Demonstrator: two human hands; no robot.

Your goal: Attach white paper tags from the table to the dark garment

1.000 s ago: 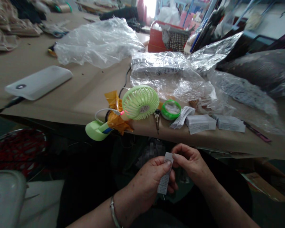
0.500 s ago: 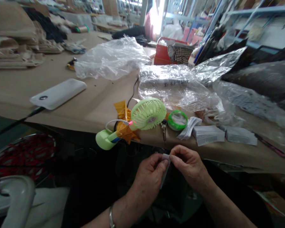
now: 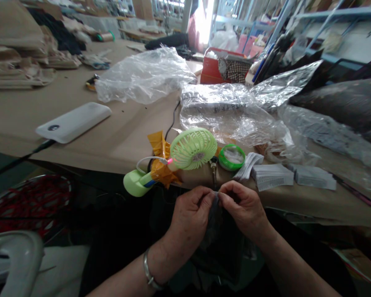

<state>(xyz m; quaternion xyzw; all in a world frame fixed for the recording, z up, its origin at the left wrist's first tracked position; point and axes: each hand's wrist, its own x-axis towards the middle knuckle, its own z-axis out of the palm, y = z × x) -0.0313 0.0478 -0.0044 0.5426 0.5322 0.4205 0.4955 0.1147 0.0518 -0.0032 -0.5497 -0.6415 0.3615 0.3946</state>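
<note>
My left hand and my right hand meet just below the table edge, thumbs and forefingers pinched closed. Between the fingertips is a small white slip, mostly hidden by the fingers, and both hands hold it. Right above the fingertips, a thin metal rod with a dark top points down at the table's edge. Whether the slip touches the rod, I cannot tell. A green handheld fan is fixed with orange tape left of the rod. A green round tub stands on the right.
Stacks of white printed slips lie along the front edge, with purple tweezers-like tool farther right. Clear plastic bags cover the table behind. A white power bank with a black cable lies left. Folded beige cloth is piled at far left.
Both hands have risen slightly toward the metal rod's tip. The white slip, earlier seen hanging long below the fingers, now shows only a small bit between the fingertips.
</note>
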